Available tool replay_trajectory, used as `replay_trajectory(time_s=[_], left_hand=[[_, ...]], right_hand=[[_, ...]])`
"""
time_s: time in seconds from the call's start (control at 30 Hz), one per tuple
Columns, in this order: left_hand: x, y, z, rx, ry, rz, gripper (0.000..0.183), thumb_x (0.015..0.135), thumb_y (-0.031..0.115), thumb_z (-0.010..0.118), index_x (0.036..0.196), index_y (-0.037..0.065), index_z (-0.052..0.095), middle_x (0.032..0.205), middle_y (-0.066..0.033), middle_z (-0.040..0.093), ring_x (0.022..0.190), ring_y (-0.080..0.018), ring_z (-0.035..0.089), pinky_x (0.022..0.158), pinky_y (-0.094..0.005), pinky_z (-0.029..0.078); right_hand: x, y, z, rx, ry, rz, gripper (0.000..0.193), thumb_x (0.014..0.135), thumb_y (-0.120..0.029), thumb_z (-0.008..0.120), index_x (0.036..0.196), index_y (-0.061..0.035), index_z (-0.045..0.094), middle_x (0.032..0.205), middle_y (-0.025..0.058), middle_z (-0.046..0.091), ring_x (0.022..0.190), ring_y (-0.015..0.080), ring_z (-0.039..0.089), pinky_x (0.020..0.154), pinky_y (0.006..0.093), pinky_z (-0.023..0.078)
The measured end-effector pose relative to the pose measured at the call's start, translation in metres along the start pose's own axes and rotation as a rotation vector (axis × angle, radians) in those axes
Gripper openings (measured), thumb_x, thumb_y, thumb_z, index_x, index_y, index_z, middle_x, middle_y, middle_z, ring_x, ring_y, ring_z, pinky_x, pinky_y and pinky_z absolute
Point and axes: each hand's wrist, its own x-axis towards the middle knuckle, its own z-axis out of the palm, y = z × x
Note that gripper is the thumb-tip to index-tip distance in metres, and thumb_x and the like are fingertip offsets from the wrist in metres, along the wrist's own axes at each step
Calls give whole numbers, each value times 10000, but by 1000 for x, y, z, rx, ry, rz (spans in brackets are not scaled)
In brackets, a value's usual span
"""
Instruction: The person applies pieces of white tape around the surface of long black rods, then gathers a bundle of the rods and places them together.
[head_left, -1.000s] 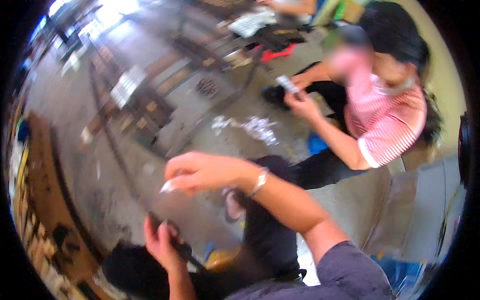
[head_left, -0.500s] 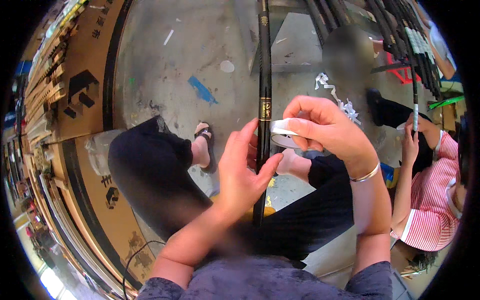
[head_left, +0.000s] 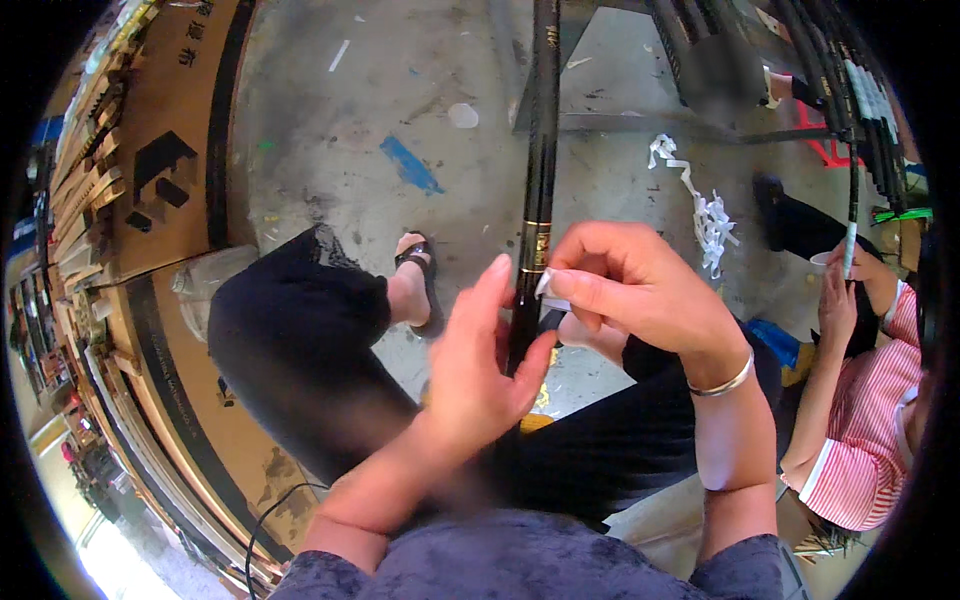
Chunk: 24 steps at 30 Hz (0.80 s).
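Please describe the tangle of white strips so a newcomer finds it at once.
On the grey floor, look right of the glossy black rod with gold bands. Beyond the wearer's right hand lies the tangle of crumpled white strips. It curls, unlike the straight white strip left of the rod.

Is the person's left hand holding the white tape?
No, the white tape is in the right hand, while the left hand holds the black rod.
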Motion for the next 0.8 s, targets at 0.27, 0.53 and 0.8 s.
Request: replay_trajectory(time_s=[0.27, 0.53, 0.8], left_hand=[[3, -9, -10, 150, 12, 179, 568, 717, 18, 783, 1195, 49, 480, 1037, -169, 601, 673, -190, 625, 536, -272, 508], [5, 3, -12, 274, -144, -43, 498, 696, 63, 803, 1149, 108, 600, 1171, -207, 550, 732, -287, 650, 619, -341, 546], [-2, -3, -5, 313, -3, 220, 524, 725, 64, 753, 1222, 87, 588, 1145, -183, 544, 825, -314, 649, 706, -371, 542]], right_hand=[[-2, -10, 1, 5, -19, 26, 132, 929, -148, 597, 905, -19, 588, 669, -36, 567, 575, 13, 507, 497, 182, 377], [14, 4, 2, -96, 25, -63, 105, 896, -120, 611, 910, -17, 617, 709, -11, 591, 601, 43, 530, 534, 209, 430], [1, -11, 2, -263, 26, -259, 185, 896, -183, 585, 886, -1, 615, 663, 44, 590, 571, 99, 534, 522, 296, 434]])
